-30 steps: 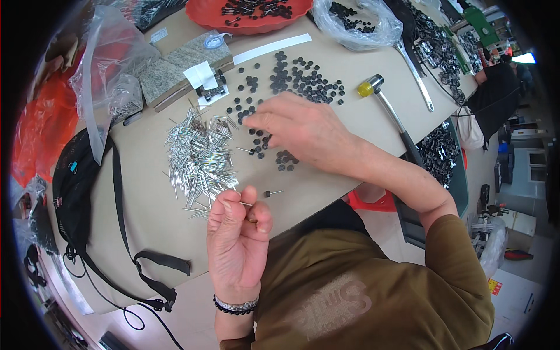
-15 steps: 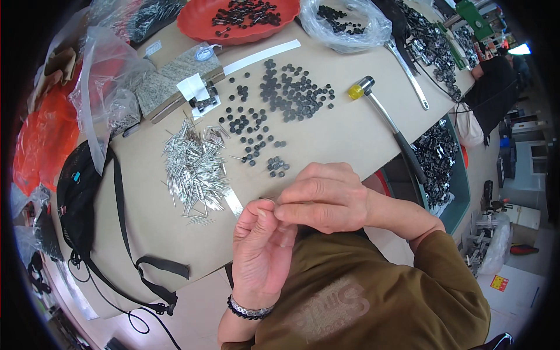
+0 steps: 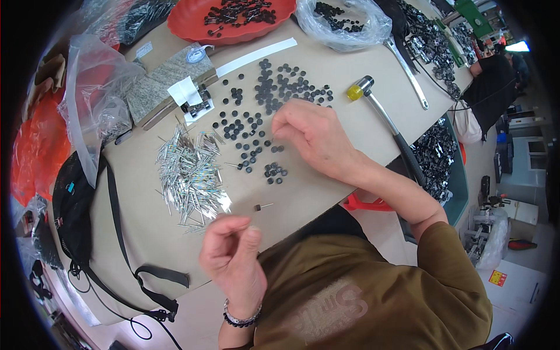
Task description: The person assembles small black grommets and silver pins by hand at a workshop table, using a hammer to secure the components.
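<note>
A small black round cap with a thin metal pin (image 3: 258, 207) in it lies near the table's front edge, just beyond my left hand (image 3: 234, 259). That hand is loosely curled, thumb and forefinger a little apart, with nothing visible between them. My right hand (image 3: 318, 137) reaches over the near edge of the scattered black caps (image 3: 286, 87), its fingertips drawn together. Whatever they may hold is too small to make out. To the left of the caps lies a heap of silvery metal pins (image 3: 189, 175).
A yellow-tipped hammer (image 3: 382, 111) and a wrench (image 3: 408, 73) lie to the right. At the back are a red tray (image 3: 233, 34) and a clear plastic bag (image 3: 344, 41) with black parts. A stone block (image 3: 166, 84) and black strapped bag (image 3: 76, 204) are left. Another person (image 3: 493, 87) is far right.
My hands have separated: the right went forward to the caps, the left drew slightly left and down. The capped pin now lies on the table, where none showed before.
</note>
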A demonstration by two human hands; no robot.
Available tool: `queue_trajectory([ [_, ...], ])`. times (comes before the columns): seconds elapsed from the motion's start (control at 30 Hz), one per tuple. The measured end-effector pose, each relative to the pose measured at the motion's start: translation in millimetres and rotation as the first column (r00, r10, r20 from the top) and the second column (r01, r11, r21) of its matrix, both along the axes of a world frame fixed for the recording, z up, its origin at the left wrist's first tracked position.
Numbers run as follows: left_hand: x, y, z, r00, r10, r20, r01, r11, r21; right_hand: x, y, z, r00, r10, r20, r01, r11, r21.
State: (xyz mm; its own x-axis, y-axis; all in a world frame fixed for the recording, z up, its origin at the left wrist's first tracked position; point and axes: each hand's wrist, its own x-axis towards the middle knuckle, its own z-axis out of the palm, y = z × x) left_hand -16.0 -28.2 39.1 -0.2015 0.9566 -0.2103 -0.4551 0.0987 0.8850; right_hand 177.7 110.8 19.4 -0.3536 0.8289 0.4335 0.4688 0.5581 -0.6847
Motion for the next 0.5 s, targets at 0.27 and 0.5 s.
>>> queue_trajectory([
  [0.27, -47.7, -14.0, -23.2, 0.790, 0.266, -0.552, -0.183, 0.962, 0.203, -3.4, 6.0, -5.5, 0.993, 0.059, 0.100, -0.061, 0.998, 0.020],
  [0.5, -61.7, -23.3, -30.3, 0.714, 0.318, -0.624, -0.252, 0.948, 0.195, -5.2, 4.7, -12.6, 0.985, 0.062, 0.161, -0.075, 0.994, 0.075],
])
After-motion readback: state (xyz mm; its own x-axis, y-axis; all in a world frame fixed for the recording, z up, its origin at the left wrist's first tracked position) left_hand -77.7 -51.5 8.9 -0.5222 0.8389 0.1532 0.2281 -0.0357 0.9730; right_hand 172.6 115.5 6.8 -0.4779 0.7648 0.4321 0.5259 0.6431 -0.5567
